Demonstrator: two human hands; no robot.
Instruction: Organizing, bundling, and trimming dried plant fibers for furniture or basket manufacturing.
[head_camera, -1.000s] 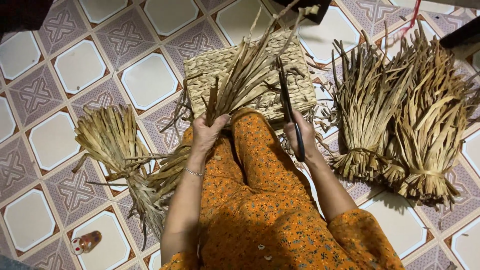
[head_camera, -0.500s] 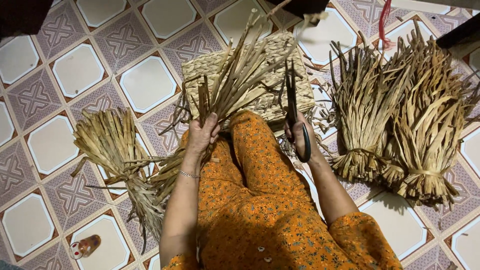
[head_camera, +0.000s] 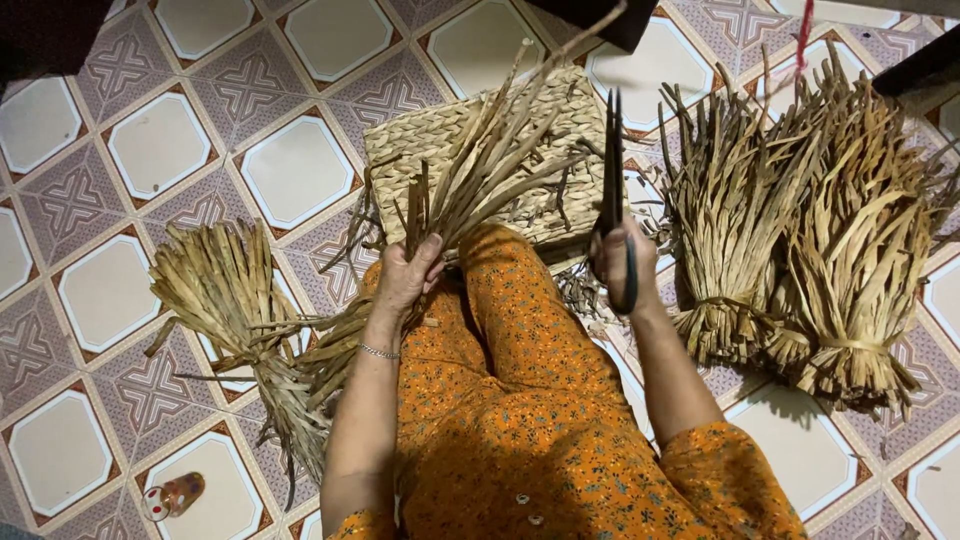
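A: Item one, the handful of dried leaf strips. Orientation?

B: Long axis runs from lower left to upper right, tips fanning away from the person over the woven mat. The butt ends trail down past the wrist towards the floor on the left side.

A: Grip on it?

B: Left hand closed in a fist around the strips near their lower third, thumb and fingers wrapped tight; nothing else in that hand.

A: Item two?

B: Scissors, dark metal, long and narrow. Blades point straight away from the person, nearly upright in the view, and lie together, tips over the mat's right edge. Right hand is closed on the handles.

A: Materials and surfaces?

B: Strips: flat, stiff, straw-coloured, ribbon-shaped, with frayed ends. Mat: rectangular, braided from the same pale fibre, lying on the floor ahead of the knees. Floor tiles: glossy, white octagons framed by mauve patterned squares.

A: Surrounding stock?

B: One tied bundle left of the person, fanned upwards. Two larger tied bundles on the right, side by side and touching, each bound near the base. Orange patterned trousers cover the lap beneath both forearms. A thin bracelet sits on the left wrist.
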